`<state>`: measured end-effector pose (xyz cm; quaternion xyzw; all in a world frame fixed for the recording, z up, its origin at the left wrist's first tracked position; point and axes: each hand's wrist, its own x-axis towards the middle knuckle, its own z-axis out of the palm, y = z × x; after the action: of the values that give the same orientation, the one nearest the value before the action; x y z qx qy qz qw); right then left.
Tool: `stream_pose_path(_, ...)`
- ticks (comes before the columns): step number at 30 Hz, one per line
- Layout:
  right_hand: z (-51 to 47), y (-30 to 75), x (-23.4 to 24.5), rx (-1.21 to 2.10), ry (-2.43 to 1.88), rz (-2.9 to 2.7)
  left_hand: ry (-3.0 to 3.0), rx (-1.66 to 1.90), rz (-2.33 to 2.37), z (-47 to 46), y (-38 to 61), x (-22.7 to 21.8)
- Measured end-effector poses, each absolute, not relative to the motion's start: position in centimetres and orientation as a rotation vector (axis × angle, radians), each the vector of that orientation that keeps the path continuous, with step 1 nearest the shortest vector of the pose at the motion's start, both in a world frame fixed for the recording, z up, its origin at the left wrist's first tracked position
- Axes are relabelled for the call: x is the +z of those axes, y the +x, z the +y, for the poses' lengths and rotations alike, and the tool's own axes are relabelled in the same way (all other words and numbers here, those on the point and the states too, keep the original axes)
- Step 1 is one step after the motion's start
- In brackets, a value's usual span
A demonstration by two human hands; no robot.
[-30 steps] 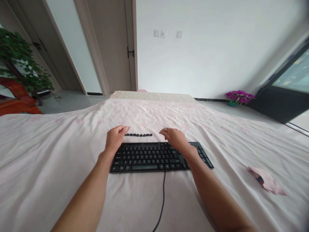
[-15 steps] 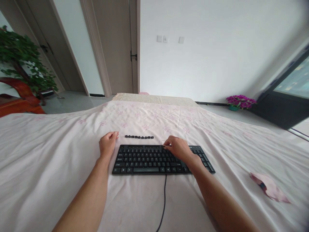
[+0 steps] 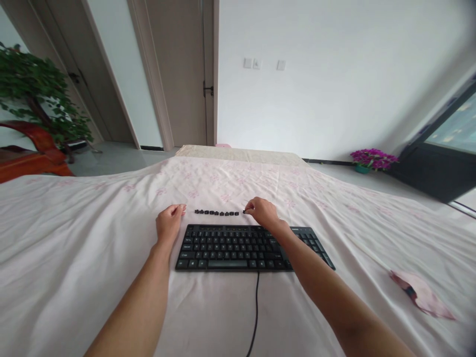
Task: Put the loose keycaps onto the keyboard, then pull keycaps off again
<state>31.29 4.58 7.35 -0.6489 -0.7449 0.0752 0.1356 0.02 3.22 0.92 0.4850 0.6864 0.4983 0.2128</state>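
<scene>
A black keyboard (image 3: pixel 238 246) lies on the pink flowered sheet (image 3: pixel 74 238), its cable (image 3: pixel 256 307) running toward me. Just beyond its far edge sits a row of several loose black keycaps (image 3: pixel 216 212). My right hand (image 3: pixel 263 213) reaches over the keyboard's far edge, its fingertips pinched on a small black keycap (image 3: pixel 244 212) at the right end of that row. My left hand (image 3: pixel 169 223) rests on the sheet at the keyboard's far left corner, fingers curled in, nothing visible in them.
A crumpled pink cloth with a dark item (image 3: pixel 422 295) lies on the sheet at the right. Beyond the bed are a door (image 3: pixel 178 74), a green plant (image 3: pixel 37 99), a red wooden seat (image 3: pixel 33 158), purple flowers (image 3: pixel 373 159) and a window (image 3: pixel 442 148).
My right hand moved from the keyboard's top rows forward to the right end of the keycap row. My left hand drew back from the row's left end and stayed by the corner.
</scene>
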Motion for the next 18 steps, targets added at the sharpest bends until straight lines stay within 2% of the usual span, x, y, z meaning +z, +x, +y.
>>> stream_pose_path(9,6.1,30.5,5.3,0.169,-1.865,-2.235,1.346,1.385,1.893,3.5,-0.1,0.7)
stream_pose_path(18,6.0,30.5,5.4,0.165,-1.848,-2.258,1.38,1.396,1.903,3.5,-0.2,0.5)
